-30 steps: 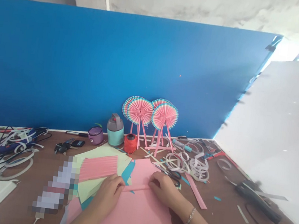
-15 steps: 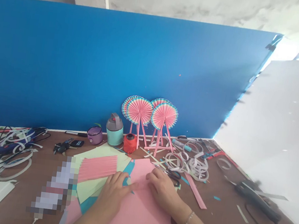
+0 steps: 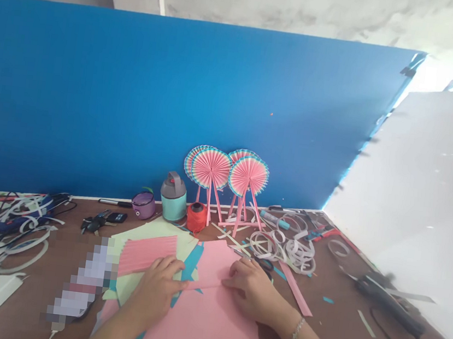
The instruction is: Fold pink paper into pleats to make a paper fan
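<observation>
A large pink paper sheet (image 3: pixel 207 326) lies on the table before me, with a narrow fold across it between my hands. My left hand (image 3: pixel 156 287) holds the left end of the fold, its thumb against the edge. At the other end, the curled fingers of my right hand (image 3: pixel 251 288) pinch the paper. Beyond my left hand rests a pleated pink paper (image 3: pixel 148 250) on pale green sheets (image 3: pixel 136 232). Blue paper (image 3: pixel 192 264) shows beside the pink sheet. Scissors (image 3: pixel 266 266) lie partly hidden behind my right hand.
Pink paper fan wheels on stands (image 3: pixel 249 176) stand at the back by the blue partition (image 3: pixel 136 98). Left of them are a red tape roll (image 3: pixel 196 218), a teal container (image 3: pixel 173 207) and a purple pot (image 3: pixel 143 205). Curled white strips (image 3: pixel 298 254) and a glue gun (image 3: pixel 392 302) lie right.
My left hand has slid left along the fold to the paper's edge. My right hand has shifted slightly right and down. More of the fold shows between them.
</observation>
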Tool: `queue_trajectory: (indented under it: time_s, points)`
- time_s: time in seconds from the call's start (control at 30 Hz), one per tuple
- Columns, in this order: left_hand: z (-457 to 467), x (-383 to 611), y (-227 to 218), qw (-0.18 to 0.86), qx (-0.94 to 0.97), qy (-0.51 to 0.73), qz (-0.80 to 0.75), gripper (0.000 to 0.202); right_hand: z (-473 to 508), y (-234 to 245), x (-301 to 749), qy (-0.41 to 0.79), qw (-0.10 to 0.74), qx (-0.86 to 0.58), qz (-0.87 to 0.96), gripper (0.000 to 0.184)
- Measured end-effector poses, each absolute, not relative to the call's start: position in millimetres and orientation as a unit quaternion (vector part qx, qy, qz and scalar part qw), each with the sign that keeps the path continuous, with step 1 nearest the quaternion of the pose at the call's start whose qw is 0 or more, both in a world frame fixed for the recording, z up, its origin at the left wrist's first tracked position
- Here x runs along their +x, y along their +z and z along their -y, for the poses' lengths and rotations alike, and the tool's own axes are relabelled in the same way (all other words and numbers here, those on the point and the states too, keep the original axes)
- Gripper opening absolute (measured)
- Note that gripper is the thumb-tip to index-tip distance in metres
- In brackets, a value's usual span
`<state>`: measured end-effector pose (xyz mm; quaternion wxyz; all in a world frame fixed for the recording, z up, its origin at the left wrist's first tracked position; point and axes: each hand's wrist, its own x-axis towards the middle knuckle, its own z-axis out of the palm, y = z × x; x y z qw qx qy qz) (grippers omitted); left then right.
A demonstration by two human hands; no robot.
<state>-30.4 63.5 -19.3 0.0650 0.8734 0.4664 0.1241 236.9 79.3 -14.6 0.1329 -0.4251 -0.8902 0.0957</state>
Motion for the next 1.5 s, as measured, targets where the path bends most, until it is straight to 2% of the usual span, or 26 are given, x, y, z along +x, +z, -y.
queue_trajectory:
  time_s: [0.1,0.3,0.5,0.63,0.73,0.83,0.9,1.03,1.1,1.17,1.23,1.3,1.4,1.5]
  points:
    - [-65,-36,-21,0.054,0.882,0.143,-0.446,0.056,-79,-15,239,0.094,0.133,-0.417,0.894,0.04]
    - [-70,-47,-27,-0.003,0.829,0.26,-0.496,0.031,-83,-28,242,0.105,0.166,-0.416,0.888,0.039]
    - [-70,-46,-27,0.069,0.756,0.353,-0.546,0.029,-87,-22,241,0.351,0.333,-0.434,0.76,0.029]
    - [-68,-41,-28,0.127,0.728,0.388,-0.551,0.027,-88,-17,245,0.46,0.376,-0.463,0.657,0.029]
    - [-67,-39,-26,0.164,0.754,0.353,-0.529,0.027,-90,-18,253,0.461,0.404,-0.527,0.589,0.027]
    - [-65,-34,-22,0.186,0.809,0.254,-0.497,0.028,-94,-19,260,0.432,0.433,-0.575,0.544,0.028]
    - [-63,-29,-18,0.188,0.818,0.202,-0.506,0.035,-95,-17,261,0.445,0.456,-0.571,0.518,0.03]
    - [-58,-22,-13,0.209,0.801,0.179,-0.531,0.03,-90,-7,257,0.483,0.492,-0.543,0.48,0.032]
    - [-58,-17,-12,0.253,0.778,0.211,-0.535,0.033,-85,-2,252,0.496,0.486,-0.532,0.484,0.032]
    - [-59,-10,-11,0.336,0.724,0.265,-0.54,0.048,-80,1,244,0.518,0.485,-0.511,0.485,0.032]
    - [-62,1,-9,0.458,0.643,0.327,-0.52,0.067,-75,0,236,0.528,0.494,-0.494,0.483,0.03]
    - [-66,13,-5,0.589,0.559,0.393,-0.431,0.071,-71,-3,228,0.525,0.499,-0.494,0.48,0.027]
    - [-74,29,-3,0.691,0.409,0.499,-0.326,0.053,-68,-5,221,0.545,0.465,-0.494,0.492,0.024]
    - [-83,37,-10,0.674,0.275,0.584,-0.359,0.038,-71,-4,217,0.587,0.384,-0.456,0.547,0.021]
